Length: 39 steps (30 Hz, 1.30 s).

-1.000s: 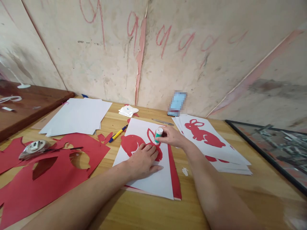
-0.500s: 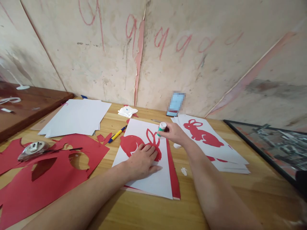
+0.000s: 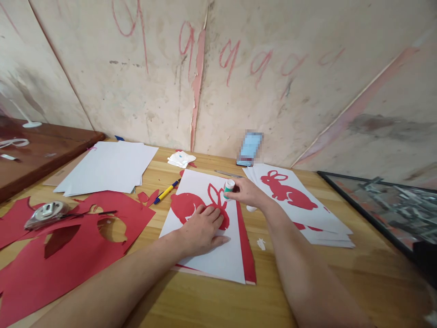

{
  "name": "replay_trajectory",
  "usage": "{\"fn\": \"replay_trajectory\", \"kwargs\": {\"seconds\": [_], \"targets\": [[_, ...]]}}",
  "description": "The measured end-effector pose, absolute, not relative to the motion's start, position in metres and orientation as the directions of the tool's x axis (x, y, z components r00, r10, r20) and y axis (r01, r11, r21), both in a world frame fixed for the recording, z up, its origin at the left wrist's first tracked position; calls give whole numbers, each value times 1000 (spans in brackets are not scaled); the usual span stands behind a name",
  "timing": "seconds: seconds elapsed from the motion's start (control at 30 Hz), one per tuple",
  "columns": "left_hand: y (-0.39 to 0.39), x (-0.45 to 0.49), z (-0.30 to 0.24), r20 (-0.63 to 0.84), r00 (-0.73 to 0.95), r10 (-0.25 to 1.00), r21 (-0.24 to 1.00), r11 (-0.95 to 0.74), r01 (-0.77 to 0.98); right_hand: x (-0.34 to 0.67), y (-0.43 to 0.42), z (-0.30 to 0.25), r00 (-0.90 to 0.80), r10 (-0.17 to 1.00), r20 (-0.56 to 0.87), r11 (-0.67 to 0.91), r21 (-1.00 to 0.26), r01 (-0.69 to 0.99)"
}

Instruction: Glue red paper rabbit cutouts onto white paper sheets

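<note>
A red paper rabbit cutout lies on a white sheet of paper, which rests over red paper. My left hand presses flat on the rabbit, fingers stretched out and covering part of its front. In my right hand is a glue stick with a white and green barrel, held upside down at the rabbit's ears. The glue stick's lower end touches or hovers just over the paper beside the right ear; I cannot tell which.
Left are red paper offcuts, a tape measure, white sheets and a yellow-blue pen. Behind stand a phone, a metal blade-like tool and a crumpled tissue. Right, a finished-looking rabbit sheet tops a stack beside a black-framed panel.
My right hand and the glue stick have shifted slightly down and toward me along the ear, uncovering more of the metal tool. My left hand stays in place.
</note>
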<state>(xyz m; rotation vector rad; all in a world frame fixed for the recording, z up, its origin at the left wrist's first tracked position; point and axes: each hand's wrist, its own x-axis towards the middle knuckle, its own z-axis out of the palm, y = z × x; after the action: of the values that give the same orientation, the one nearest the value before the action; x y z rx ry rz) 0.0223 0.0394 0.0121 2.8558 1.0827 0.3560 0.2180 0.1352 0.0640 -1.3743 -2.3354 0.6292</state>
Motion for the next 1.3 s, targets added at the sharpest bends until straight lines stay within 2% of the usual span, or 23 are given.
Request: {"fn": "replay_trajectory", "kwargs": {"seconds": [0.1, 0.17, 0.23, 0.3, 0.4, 0.47, 0.63, 0.8, 0.87, 0.93, 1.0, 1.03, 1.1, 1.17, 1.23, 1.3], "targets": [[40, 22, 11, 197, 726, 659, 137, -752, 645, 221, 139, 59, -392, 908, 148, 407, -534, 741], [40, 22, 10, 208, 726, 655, 136, -755, 642, 222, 141, 56, -323, 921, 216, 388, -572, 723], [40, 22, 9, 221, 726, 651, 144, -758, 636, 223, 143, 55, -226, 931, 286, 363, -670, 648], [41, 22, 8, 241, 722, 649, 170, -761, 627, 222, 143, 55, -113, 941, 318, 330, -798, 504], [41, 21, 8, 283, 701, 654, 230, -756, 613, 219, 141, 58, -1, 973, 232, 226, -949, 219], [41, 20, 9, 313, 679, 664, 268, -748, 608, 214, 139, 60, 0, 992, 127, 127, -990, 66], [43, 17, 16, 338, 667, 664, 341, -747, 570, 201, 131, 65, -122, 992, -28, -39, -996, -86], [46, 14, 20, 355, 674, 648, 434, -752, 496, 198, 127, 69, -163, 985, -64, -80, -992, -96], [46, 14, 22, 377, 598, 707, 547, -691, 473, 199, 127, 70, -185, 980, -71, -91, -991, -100], [46, 14, 26, 347, 424, 837, 747, -520, 414, 198, 125, 69, -217, 974, -68, -96, -988, -120], [47, 14, 32, 235, 250, 939, 930, -292, 223, 191, 120, 68, -274, 960, -51, -90, -987, -135], [48, 13, 35, 170, 202, 965, 978, -191, 88, 186, 115, 67, -309, 950, -38, -83, -988, -133], [51, 12, 40, 74, 166, 983, 983, -44, -178, 173, 105, 65, -388, 921, -16, -57, -994, -94], [54, 10, 44, 1, 120, 993, 925, 45, -377, 161, 94, 65, -443, 896, 11, -3, -1000, -30], [58, 6, 44, -65, 60, 996, 874, 86, -478, 155, 86, 69, -513, 857, 52, 104, -992, 72], [63, 1, 43, -88, 21, 996, 871, 87, -483, 161, 84, 78, -600, 796, 74, 269, -932, 242]]}}
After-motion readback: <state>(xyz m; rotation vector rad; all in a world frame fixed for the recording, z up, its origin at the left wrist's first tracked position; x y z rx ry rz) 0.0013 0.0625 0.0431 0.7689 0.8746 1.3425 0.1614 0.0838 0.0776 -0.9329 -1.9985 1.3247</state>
